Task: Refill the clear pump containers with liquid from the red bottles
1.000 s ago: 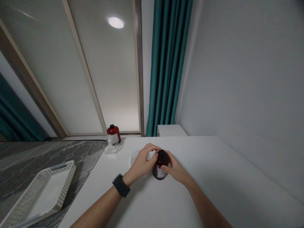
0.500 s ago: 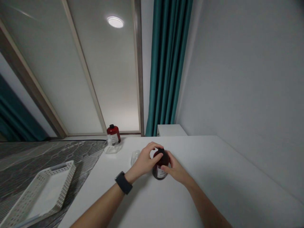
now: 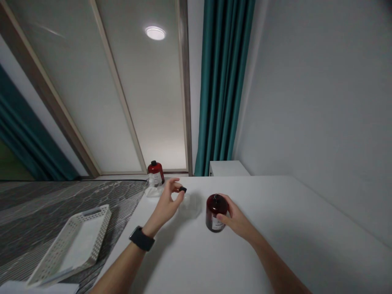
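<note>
My left hand point(image 3: 165, 206), with a dark watch on its wrist, pinches a small black bottle cap point(image 3: 183, 189) above the white table point(image 3: 196, 261). The fingers of my right hand point(image 3: 235, 220) wrap round the right side of a dark red bottle point(image 3: 212, 210) with a white label, which stands upright on the table. No cap sits on its neck. A clear, see-through container point(image 3: 190, 206) is between the hands, partly behind the left one, its shape hard to make out.
At the table's far left corner stands another red bottle point(image 3: 157, 168) with a black cap, and a clear object point(image 3: 152, 191) in front of it. Down on the left lies a white perforated basket point(image 3: 101, 241). Behind the table are a white cabinet point(image 3: 228, 168) and a teal curtain point(image 3: 225, 81).
The cap has come off the bottle in my left hand, which has moved left, away from the bottle. My right hand still grips the bottle. The view has shifted slightly.
</note>
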A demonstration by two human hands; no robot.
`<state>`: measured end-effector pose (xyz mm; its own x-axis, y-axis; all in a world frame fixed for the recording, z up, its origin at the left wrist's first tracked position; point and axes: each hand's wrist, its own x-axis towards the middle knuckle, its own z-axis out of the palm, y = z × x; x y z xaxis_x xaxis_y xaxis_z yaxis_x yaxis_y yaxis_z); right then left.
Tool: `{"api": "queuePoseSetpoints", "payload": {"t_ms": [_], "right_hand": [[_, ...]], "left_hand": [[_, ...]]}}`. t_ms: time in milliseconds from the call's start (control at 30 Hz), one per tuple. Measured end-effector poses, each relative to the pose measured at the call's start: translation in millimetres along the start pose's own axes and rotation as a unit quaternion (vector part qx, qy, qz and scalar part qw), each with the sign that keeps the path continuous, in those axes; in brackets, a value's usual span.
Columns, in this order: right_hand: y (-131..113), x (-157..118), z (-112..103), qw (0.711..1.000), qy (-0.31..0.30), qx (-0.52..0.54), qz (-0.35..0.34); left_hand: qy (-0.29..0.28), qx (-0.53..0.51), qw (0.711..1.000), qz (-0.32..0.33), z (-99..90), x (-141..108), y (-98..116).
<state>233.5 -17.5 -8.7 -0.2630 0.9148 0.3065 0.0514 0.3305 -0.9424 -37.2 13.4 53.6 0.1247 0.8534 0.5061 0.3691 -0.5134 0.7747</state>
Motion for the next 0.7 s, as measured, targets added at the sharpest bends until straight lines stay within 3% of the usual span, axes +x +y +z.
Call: {"api": "queuePoseSetpoints", "payload": {"t_ms": [100,267,433,700], "right_hand": [[2,-1,0,1.0,0.006,-0.008,0.005],[2,-2,-1,1.0,0.004,-0.014,0.007],[2,-3,-1,1.0,0.016,-0.016,0.018],[4,-2,-1,1.0,0.02,-0.015,0.016]], "left_hand": [[0.048,0.096,0.994,0.003,-12.5,-6,-31],[-0.007,0.207,0.978,0.007,-23.0,-19,-65],[-0.081,0.243,0.967,0.015,-24.9,-24,-73],[-0.138,0.291,0.947,-0.011,-27.6,-30,-78]]}}
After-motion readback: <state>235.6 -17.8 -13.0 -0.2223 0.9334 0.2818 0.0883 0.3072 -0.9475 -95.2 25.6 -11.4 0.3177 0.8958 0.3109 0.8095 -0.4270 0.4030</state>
